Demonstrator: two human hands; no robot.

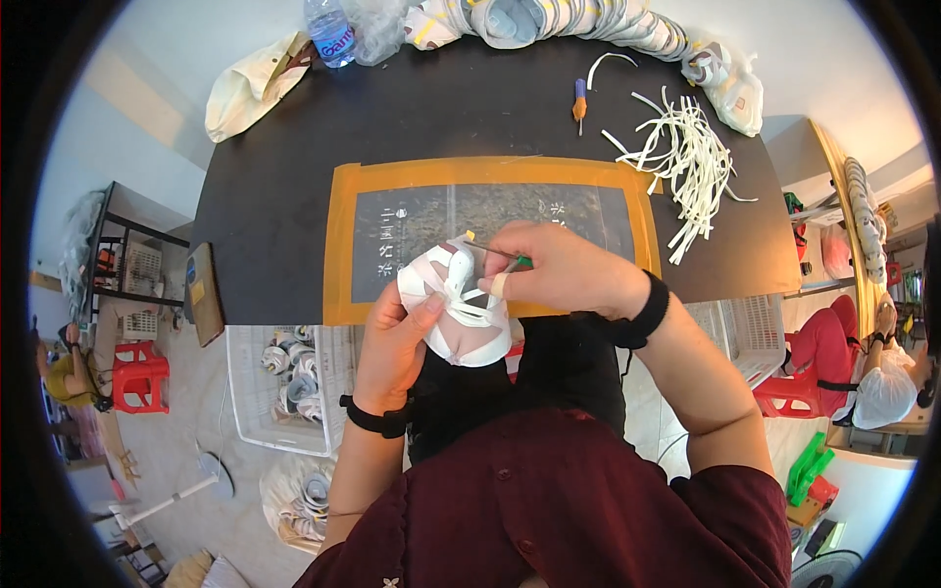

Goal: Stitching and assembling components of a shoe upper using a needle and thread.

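A white and pale pink shoe upper (461,328) is held over the table's near edge, with white laces crossing its front. My left hand (400,343) is closed round its left side, the thumb pressed on the front near the laces. Above its upper right part, my right hand (549,265) pinches a thin metal tool (487,251) with a bit of green handle showing. The tool points left toward the shoe's opening; its tip is too small to make out. A light strip of tape wraps one right finger.
A bundle of white laces (691,162) lies at the right, near an orange-and-purple screwdriver-like tool (579,103). Shoe uppers (578,24) line the table's far edge beside a water bottle (330,34). Orange tape frames a sheet (338,240). Crates (257,431) with shoe parts stand left; people sit either side.
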